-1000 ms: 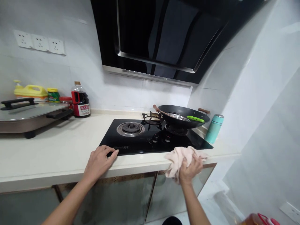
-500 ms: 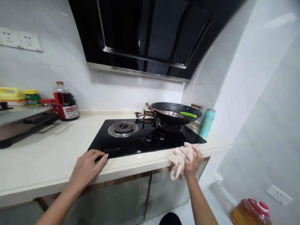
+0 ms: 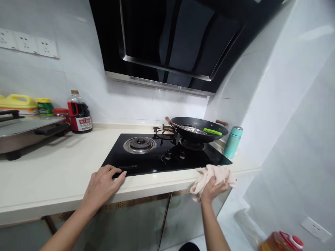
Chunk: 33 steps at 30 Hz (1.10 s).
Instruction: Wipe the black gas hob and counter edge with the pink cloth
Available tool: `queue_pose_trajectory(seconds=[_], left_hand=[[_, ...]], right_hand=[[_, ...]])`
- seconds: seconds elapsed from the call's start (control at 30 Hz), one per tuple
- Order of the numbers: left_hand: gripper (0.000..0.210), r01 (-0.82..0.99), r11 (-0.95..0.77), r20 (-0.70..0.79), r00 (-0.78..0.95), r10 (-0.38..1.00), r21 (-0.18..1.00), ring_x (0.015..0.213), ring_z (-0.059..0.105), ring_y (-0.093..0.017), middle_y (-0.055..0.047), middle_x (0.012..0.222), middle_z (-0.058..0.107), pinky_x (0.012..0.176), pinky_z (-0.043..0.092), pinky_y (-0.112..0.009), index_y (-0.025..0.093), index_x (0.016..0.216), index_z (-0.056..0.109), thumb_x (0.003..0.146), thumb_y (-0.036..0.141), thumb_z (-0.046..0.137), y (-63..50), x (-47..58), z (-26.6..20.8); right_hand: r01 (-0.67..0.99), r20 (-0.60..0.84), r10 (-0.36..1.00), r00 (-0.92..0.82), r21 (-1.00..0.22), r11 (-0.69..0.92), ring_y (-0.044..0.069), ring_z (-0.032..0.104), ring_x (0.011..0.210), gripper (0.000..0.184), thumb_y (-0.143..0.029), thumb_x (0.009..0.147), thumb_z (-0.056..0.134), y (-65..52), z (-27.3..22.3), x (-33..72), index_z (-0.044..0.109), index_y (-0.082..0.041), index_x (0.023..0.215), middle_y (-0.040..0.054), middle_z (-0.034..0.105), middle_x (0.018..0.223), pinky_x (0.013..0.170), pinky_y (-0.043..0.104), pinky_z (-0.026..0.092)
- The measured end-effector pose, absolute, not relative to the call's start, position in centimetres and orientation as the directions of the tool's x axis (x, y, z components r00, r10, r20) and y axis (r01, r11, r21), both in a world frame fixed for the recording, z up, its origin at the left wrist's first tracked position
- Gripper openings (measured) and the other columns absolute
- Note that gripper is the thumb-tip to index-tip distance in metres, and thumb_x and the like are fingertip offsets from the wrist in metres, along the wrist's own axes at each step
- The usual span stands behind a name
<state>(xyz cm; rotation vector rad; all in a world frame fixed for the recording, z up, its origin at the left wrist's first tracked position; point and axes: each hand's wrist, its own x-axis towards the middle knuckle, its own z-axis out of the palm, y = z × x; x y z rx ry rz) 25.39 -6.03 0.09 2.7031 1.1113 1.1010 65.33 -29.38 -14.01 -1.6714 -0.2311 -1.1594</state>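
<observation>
My right hand (image 3: 214,190) grips a pale pink cloth (image 3: 209,176) against the front edge of the counter, below the right front of the stove. The cloth is bunched and hangs partly over the edge. My left hand (image 3: 104,183) lies on the cream countertop (image 3: 65,167) with its fingers apart, fingertips at the front left corner of the black glass gas stove (image 3: 146,165). Nothing is in that hand. On the right burner sits a black wok (image 3: 190,134), holding a shiny metal piece and a bright green-handled item (image 3: 212,131).
A teal flask (image 3: 232,143) stands right of the stove. At left are an electric pan with glass lid (image 3: 34,125) and a dark sauce bottle (image 3: 80,115). The black range hood (image 3: 167,42) hangs above. A red-capped jug (image 3: 282,240) stands low at right.
My right hand has turned and shifted the cloth a little rightward along the counter edge. My left hand keeps its place by the stove corner. The view has swung slightly left.
</observation>
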Motion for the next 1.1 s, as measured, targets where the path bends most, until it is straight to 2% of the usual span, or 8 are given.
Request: queue_pose_trajectory(seconds=[0.17, 0.37, 0.5, 0.63, 0.8, 0.93, 1.0, 1.1], left_hand=[[0.04, 0.604, -0.757, 0.631, 0.493, 0.599, 0.247, 0.104, 0.066, -0.029, -0.007, 0.1, 0.073, 0.091, 0.048, -0.042, 0.026, 0.089, 0.076, 0.091, 0.056, 0.05, -6.2, 25.2, 0.0], [0.041, 0.587, -0.768, 0.625, 0.505, 0.595, 0.257, 0.104, 0.066, -0.028, -0.008, 0.105, 0.074, 0.094, 0.048, -0.042, 0.025, 0.093, 0.077, 0.093, 0.055, 0.05, -6.2, 25.0, -0.2], [0.04, 0.587, -0.766, 0.631, 0.495, 0.597, 0.263, 0.105, 0.066, -0.027, -0.008, 0.104, 0.074, 0.093, 0.048, -0.041, 0.025, 0.093, 0.077, 0.094, 0.054, 0.05, -6.5, 25.0, -0.3], [0.037, 0.604, -0.755, 0.633, 0.486, 0.603, 0.255, 0.104, 0.066, -0.028, -0.008, 0.103, 0.073, 0.093, 0.048, -0.042, 0.024, 0.092, 0.076, 0.094, 0.053, 0.052, -6.8, 25.3, -0.2], [0.034, 0.554, -0.776, 0.646, 0.481, 0.593, 0.301, 0.105, 0.066, -0.027, -0.007, 0.105, 0.072, 0.098, 0.049, -0.044, 0.025, 0.093, 0.075, 0.094, 0.052, 0.054, -6.3, 25.0, -0.4], [0.033, 0.42, -0.842, 0.784, 0.37, 0.498, 0.337, 0.117, 0.063, -0.029, -0.012, 0.12, 0.067, 0.106, 0.05, -0.047, 0.024, 0.106, 0.073, 0.096, 0.047, 0.053, -7.2, 24.8, -0.3], [0.033, 0.353, -0.891, 0.828, 0.377, 0.415, 0.286, 0.126, 0.059, -0.031, -0.014, 0.13, 0.064, 0.111, 0.048, -0.05, 0.024, 0.115, 0.072, 0.097, 0.043, 0.053, -9.0, 25.3, -0.3], [0.039, 0.224, -0.959, 0.784, 0.558, 0.272, 0.173, 0.137, 0.052, -0.031, -0.014, 0.147, 0.056, 0.116, 0.045, -0.051, 0.025, 0.133, 0.064, 0.098, 0.036, 0.053, -12.5, 27.2, -0.9]], right_hand=[[0.848, 0.911, -0.111, 0.397, -0.41, -0.335, 0.048, 0.028, 0.146, 0.052, -0.036, 0.098, 0.046, -24.7, -13.8, 53.8, 0.04, -0.025, 0.148, 0.0241, 0.042, 0.151, 0.105, 0.078, 0.03], [0.926, 0.923, 0.269, 0.277, -0.182, -0.331, 0.04, 0.054, 0.118, 0.035, -0.043, 0.09, 0.054, -27.6, -10.3, 55.6, 0.067, -0.024, 0.116, 0.0144, 0.066, 0.12, 0.101, 0.061, 0.035], [0.85, 0.887, 0.221, 0.405, -0.276, -0.448, 0.036, 0.058, 0.105, 0.035, -0.04, 0.094, 0.049, -30.1, -8.3, 60.2, 0.071, -0.018, 0.11, 0.0169, 0.069, 0.11, 0.094, 0.051, 0.039], [0.823, 0.876, 0.212, 0.433, -0.289, -0.489, 0.037, 0.056, 0.101, 0.034, -0.041, 0.097, 0.047, -28.7, -7.2, 57.7, 0.07, -0.017, 0.104, 0.0183, 0.069, 0.104, 0.095, 0.056, 0.037], [0.925, 0.862, 0.364, 0.353, -0.265, -0.272, 0.038, 0.052, 0.102, 0.028, -0.042, 0.098, 0.048, -23.1, -6.4, 47.5, 0.068, -0.022, 0.102, 0.0161, 0.066, 0.107, 0.098, 0.066, 0.032], [0.951, 0.854, 0.42, 0.308, -0.281, -0.125, 0.038, 0.053, 0.104, 0.03, -0.048, 0.099, 0.05, -19.9, -6.0, 42.1, 0.068, -0.024, 0.103, 0.0157, 0.066, 0.111, 0.098, 0.067, 0.034], [0.955, 0.855, 0.437, 0.281, -0.293, -0.04, 0.036, 0.054, 0.106, 0.032, -0.049, 0.101, 0.048, -19.7, -6.1, 41.4, 0.068, -0.025, 0.108, 0.0133, 0.068, 0.113, 0.101, 0.067, 0.034], [0.905, 0.83, 0.478, 0.287, -0.399, 0.15, 0.03, 0.058, 0.116, 0.034, -0.042, 0.106, 0.039, -21.2, -6.0, 42.9, 0.063, -0.026, 0.126, 0.0097, 0.067, 0.125, 0.109, 0.059, 0.037]])
